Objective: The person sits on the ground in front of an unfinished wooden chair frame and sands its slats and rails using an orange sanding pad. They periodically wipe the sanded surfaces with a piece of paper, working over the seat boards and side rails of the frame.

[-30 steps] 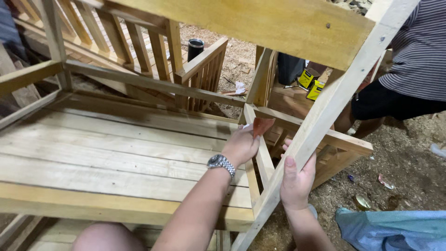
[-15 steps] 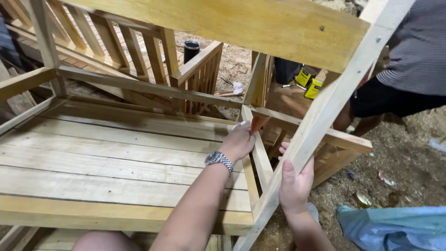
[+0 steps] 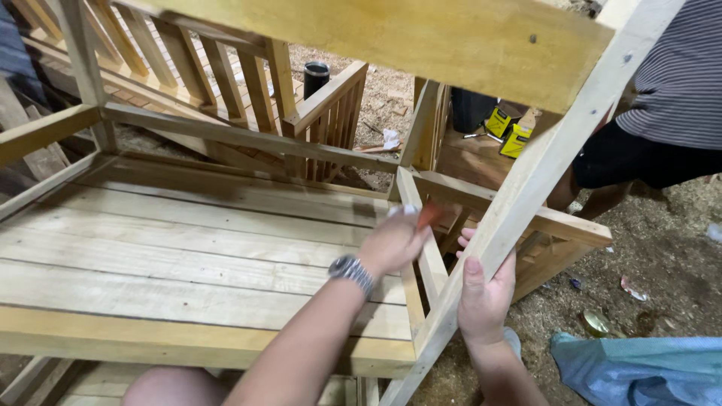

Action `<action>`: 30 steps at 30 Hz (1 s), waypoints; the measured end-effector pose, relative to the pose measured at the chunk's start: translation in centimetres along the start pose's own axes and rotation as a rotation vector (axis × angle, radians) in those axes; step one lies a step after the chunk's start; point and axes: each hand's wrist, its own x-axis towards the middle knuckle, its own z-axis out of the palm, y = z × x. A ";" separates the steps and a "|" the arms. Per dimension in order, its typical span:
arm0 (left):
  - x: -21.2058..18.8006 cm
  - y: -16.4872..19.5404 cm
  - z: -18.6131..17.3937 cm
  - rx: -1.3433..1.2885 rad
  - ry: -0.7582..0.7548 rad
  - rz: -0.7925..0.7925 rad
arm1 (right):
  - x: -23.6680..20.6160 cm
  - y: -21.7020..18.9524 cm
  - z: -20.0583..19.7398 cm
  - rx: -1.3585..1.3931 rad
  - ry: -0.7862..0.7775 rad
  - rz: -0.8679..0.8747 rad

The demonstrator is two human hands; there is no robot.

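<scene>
My left hand [image 3: 391, 244], a metal watch [image 3: 352, 271] on its wrist, is closed on a small orange-and-white thing [image 3: 429, 216], blurred, and presses it against a narrow wooden rail [image 3: 430, 263] at the edge of the slatted wooden platform [image 3: 188, 248]. My right hand [image 3: 485, 297] grips the slanted pale wooden post [image 3: 556, 150] just right of that rail, thumb on the near face. A wide yellowish board [image 3: 421, 37] crosses overhead and joins the post.
Another person in a striped shirt [image 3: 677, 83] crouches at the right. Two yellow boxes [image 3: 505, 128] and a black cup [image 3: 316, 75] sit behind the frame. A railing with spindles [image 3: 331, 120] stands beyond. A blue sheet [image 3: 639, 368] lies on the sawdust ground.
My left hand has shifted a little along the rail and is now motion-blurred. My right hand has kept its grip on the slanted post.
</scene>
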 end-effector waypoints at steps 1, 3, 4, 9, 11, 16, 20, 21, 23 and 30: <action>-1.0 0.5 0.2 -0.013 -0.019 0.006 | 0.1 0.0 -0.1 0.005 -0.002 -0.007; -2.8 1.3 0.1 -0.053 -0.036 0.042 | 0.0 0.1 -0.1 0.014 0.005 -0.010; -3.5 1.5 0.1 -0.084 -0.024 0.068 | 0.0 0.2 -0.2 0.015 0.003 -0.008; -2.9 2.1 -1.2 -0.054 0.076 0.064 | -0.1 0.3 -0.1 -0.004 0.007 -0.014; -2.3 2.9 -1.5 -0.045 0.120 0.027 | -0.2 0.1 -0.1 -0.001 0.008 -0.001; -5.5 6.5 -1.2 -0.229 0.072 0.024 | -0.4 -0.4 -0.2 0.036 0.016 0.011; -7.1 7.0 -1.1 -0.150 0.070 0.052 | -0.4 -0.5 -0.2 0.029 0.033 0.034; -6.7 6.8 -0.8 -0.185 0.092 -0.050 | -0.4 -0.5 -0.3 0.015 0.024 0.013; -5.4 6.2 0.4 -0.258 0.130 -0.251 | -0.3 -0.6 -0.3 -0.016 0.012 -0.030; -3.6 4.7 8.9 -1.076 0.292 -0.530 | -0.3 -0.5 -0.3 -0.030 0.026 0.008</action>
